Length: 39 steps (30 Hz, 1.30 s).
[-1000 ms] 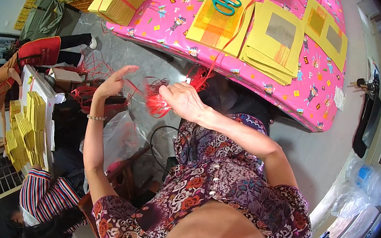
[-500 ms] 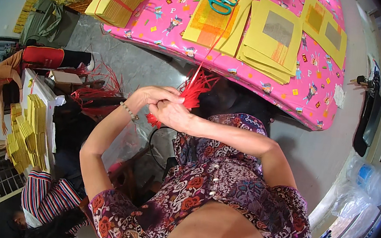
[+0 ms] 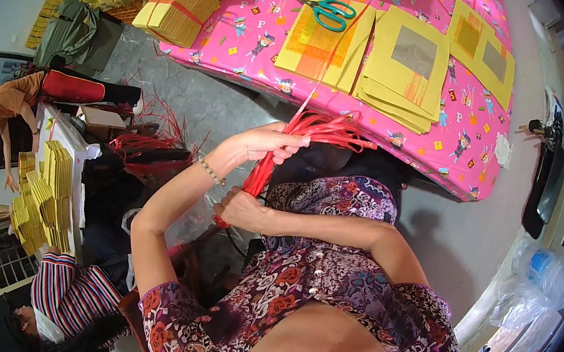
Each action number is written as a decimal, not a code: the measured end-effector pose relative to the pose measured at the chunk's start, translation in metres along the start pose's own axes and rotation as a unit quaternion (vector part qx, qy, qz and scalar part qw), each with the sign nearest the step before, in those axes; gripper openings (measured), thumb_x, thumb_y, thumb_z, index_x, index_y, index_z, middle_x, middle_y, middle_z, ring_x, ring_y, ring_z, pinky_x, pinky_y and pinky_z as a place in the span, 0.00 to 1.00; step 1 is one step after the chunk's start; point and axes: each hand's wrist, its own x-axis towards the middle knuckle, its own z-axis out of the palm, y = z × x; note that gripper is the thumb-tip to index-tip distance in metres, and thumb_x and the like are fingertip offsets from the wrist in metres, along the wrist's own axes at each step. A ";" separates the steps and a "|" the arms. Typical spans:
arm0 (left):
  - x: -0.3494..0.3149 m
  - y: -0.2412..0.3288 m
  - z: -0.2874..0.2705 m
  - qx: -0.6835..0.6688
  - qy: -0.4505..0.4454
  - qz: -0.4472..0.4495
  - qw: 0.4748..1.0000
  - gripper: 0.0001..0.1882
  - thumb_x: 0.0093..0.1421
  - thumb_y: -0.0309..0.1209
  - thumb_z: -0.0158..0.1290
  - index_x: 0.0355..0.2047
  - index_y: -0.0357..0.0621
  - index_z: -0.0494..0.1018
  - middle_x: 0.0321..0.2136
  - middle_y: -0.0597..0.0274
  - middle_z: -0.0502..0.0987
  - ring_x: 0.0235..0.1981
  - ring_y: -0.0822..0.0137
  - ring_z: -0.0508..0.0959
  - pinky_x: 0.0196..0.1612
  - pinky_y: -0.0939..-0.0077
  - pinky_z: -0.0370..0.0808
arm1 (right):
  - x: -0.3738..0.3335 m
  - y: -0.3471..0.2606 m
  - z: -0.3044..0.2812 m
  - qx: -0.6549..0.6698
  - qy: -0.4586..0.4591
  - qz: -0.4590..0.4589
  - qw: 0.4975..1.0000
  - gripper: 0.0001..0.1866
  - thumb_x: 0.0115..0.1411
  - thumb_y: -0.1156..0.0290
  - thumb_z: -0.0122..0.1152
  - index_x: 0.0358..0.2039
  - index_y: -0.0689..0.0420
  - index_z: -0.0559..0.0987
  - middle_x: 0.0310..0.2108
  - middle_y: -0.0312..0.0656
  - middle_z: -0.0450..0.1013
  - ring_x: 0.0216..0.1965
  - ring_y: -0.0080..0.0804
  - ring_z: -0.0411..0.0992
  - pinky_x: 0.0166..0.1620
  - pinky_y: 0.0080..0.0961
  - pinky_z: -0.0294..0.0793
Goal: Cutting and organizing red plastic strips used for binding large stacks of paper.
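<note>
A thick bundle of red plastic strips runs between my two hands, just off the table's near edge. My left hand, with a beaded bracelet at its wrist, is closed around the upper part, and loose ends fan out to the right above it. Lower down, my right hand is wrapped around the bundle, a few red ends poking out below its fist. One thin strand stretches from the left hand up across the table. There, green-handled scissors lie on a stack of yellow paper sheets with orange patches.
A pink patterned cloth covers the table. More yellow sheets lie to the right, tied yellow bundles at the left. Further left, two people work around a white table with yellow stacks; red strips spill nearby.
My hands were together on the bunched strips. Now they are apart, the left above and the right lower, with the red bundle stretched between them. The camera view has shifted slightly.
</note>
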 end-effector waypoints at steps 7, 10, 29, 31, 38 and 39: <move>-0.026 0.001 -0.005 0.091 0.076 -0.029 0.993 0.12 0.64 0.38 0.48 0.25 0.52 0.62 0.15 0.81 0.55 0.15 0.84 0.53 0.15 0.86 0.50 | -0.033 0.022 -0.093 0.075 0.161 -0.086 0.980 0.12 0.46 0.69 0.54 0.33 0.58 0.72 0.37 0.43 0.68 0.45 0.37 0.67 0.53 0.39 0.65; -0.026 -0.020 -0.011 0.171 0.092 0.085 0.977 0.09 0.62 0.37 0.49 0.28 0.46 0.67 0.17 0.80 0.60 0.16 0.83 0.57 0.14 0.84 0.52 | -0.046 0.051 -0.118 0.100 0.193 0.002 0.976 0.14 0.46 0.71 0.56 0.35 0.58 0.72 0.37 0.44 0.67 0.44 0.39 0.67 0.49 0.37 0.68; -0.047 0.009 0.010 0.015 -0.001 0.078 0.997 0.11 0.60 0.36 0.54 0.35 0.46 0.65 0.19 0.75 0.60 0.17 0.81 0.58 0.20 0.85 0.56 | -0.065 0.166 -0.161 -0.087 0.172 0.135 0.972 0.07 0.49 0.71 0.56 0.30 0.55 0.73 0.32 0.39 0.70 0.46 0.37 0.67 0.60 0.50 0.55; -0.047 0.007 -0.002 -0.031 -0.053 0.080 0.995 0.15 0.58 0.38 0.55 0.38 0.43 0.65 0.20 0.73 0.61 0.18 0.80 0.59 0.20 0.84 0.57 | -0.066 0.162 -0.168 -0.067 0.179 0.128 0.973 0.06 0.49 0.71 0.55 0.29 0.55 0.72 0.32 0.40 0.69 0.46 0.37 0.68 0.61 0.48 0.56; -0.044 0.004 -0.011 -0.084 -0.159 0.073 0.981 0.31 0.53 0.52 0.57 0.44 0.39 0.63 0.21 0.72 0.60 0.18 0.81 0.58 0.20 0.85 0.56 | -0.065 0.147 -0.171 -0.066 0.193 0.104 0.973 0.08 0.43 0.71 0.57 0.26 0.54 0.70 0.27 0.38 0.66 0.36 0.37 0.67 0.45 0.36 0.68; -0.045 0.004 -0.012 -0.065 -0.175 0.074 0.980 0.32 0.53 0.54 0.56 0.44 0.38 0.63 0.21 0.73 0.60 0.17 0.82 0.58 0.19 0.86 0.55 | -0.062 0.143 -0.169 -0.054 0.200 0.094 0.974 0.08 0.43 0.71 0.57 0.26 0.54 0.70 0.26 0.38 0.65 0.35 0.36 0.66 0.41 0.35 0.67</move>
